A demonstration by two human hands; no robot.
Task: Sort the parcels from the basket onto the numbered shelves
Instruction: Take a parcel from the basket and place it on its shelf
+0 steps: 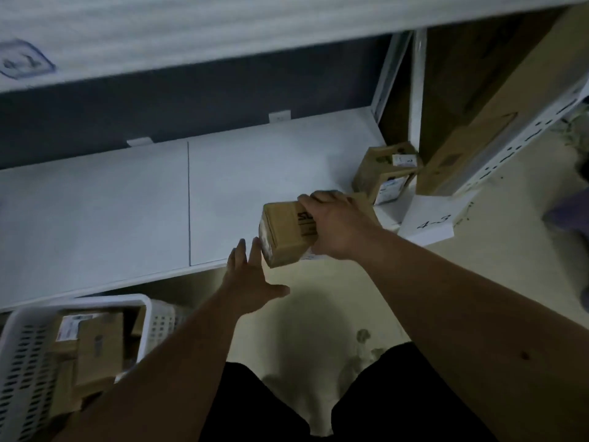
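My right hand (338, 223) grips a small brown cardboard parcel (282, 232) over the front edge of the white shelf (127, 202). My left hand (251, 277) is just below and left of it, fingers straight, fingertips near the parcel's taped end. A white label reading 4-3 (428, 221) marks the shelf's right end. Another brown parcel (387, 172) stands at the shelf's far right corner. The white perforated basket (25, 352) sits at the lower left with several cardboard parcels (92, 342) inside.
An upper shelf (191, 43) with a blurred blue mark overhangs the top. A tall cardboard box (478, 138) leans beside the white upright post (417, 90) on the right. Pale floor (318, 314) lies below, between my legs.
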